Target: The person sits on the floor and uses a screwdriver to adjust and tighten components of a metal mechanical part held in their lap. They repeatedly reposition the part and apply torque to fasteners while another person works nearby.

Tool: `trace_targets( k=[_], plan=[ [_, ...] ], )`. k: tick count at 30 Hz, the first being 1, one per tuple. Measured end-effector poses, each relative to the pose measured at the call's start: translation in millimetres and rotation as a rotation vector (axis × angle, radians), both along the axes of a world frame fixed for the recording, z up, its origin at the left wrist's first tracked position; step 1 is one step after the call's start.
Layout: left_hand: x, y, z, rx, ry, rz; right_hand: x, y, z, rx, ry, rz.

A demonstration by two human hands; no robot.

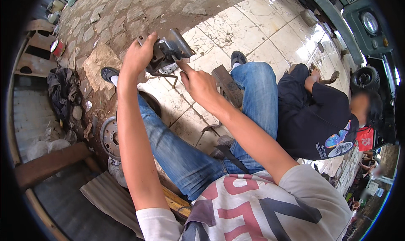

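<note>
My left hand grips a dark metal bracket with holes and an upright plate, held above the tiled floor. My right hand is closed at the bracket’s lower right, index finger toward it, around something thin and mostly hidden that I cannot make out. A bent metal rod shows below the bracket. A rusty steel box-section piece lies between my legs, behind my right hand. A steel wheel rim is partly hidden beside my left leg.
A co-worker in dark clothes is at my right, near a green vehicle and a small tyre. At left are rusty sheet metal, dark cloth, a wooden beam and a corrugated sheet. Cracked tiles meet stone paving.
</note>
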State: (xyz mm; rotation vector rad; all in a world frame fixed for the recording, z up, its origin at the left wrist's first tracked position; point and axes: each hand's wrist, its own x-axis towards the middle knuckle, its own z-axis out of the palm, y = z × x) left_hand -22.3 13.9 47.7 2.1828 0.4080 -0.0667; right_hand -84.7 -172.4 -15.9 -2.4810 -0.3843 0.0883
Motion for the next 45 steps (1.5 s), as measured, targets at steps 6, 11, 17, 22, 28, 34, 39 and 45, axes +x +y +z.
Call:
trace_targets(
  k=[6, 11, 17, 22, 28, 34, 39, 45],
  plan=[
    [0.6, -9.4, -5.6, 0.128, 0.021, 0.114, 17.7, 4.5, -6.3, 0.033, -0.005, -0.009],
    [7.2, 6.7, -8.9, 0.108, -0.006, 0.062, -15.0, -9.0, -12.3, 0.049, 0.005, 0.042],
    [-3.8, 0.7, -1.6, 0.060, -0.015, -0.072, -7.0, -7.6, -10.2, 0.109, -0.051, -0.029],
    [-12.7, -14.1, -2.9, 0.105, -0.005, -0.048, -8.9, -9.0, -8.5, 0.192, 0.003, -0.042],
    [-12.9, -24.5, -7.3, -0.046, -0.040, -0.005, -25.8, -24.6, -4.1, 0.225, 0.047, -0.054],
    [-39.9, -50.2, -10.1, 0.005, -0.127, 0.026, -34.9, -32.0, -20.8, 0.223, -0.013, -0.055],
    [-70.5, -63.1, -7.7, -0.081, -0.164, -0.015, -57.5, -45.9, -8.8, 0.233, 0.027, -0.044],
    [-102.4, -67.8, -5.8, -0.215, -0.126, 0.059, -82.4, -60.4, 2.0, 0.210, 0.040, -0.043]
  ],
)
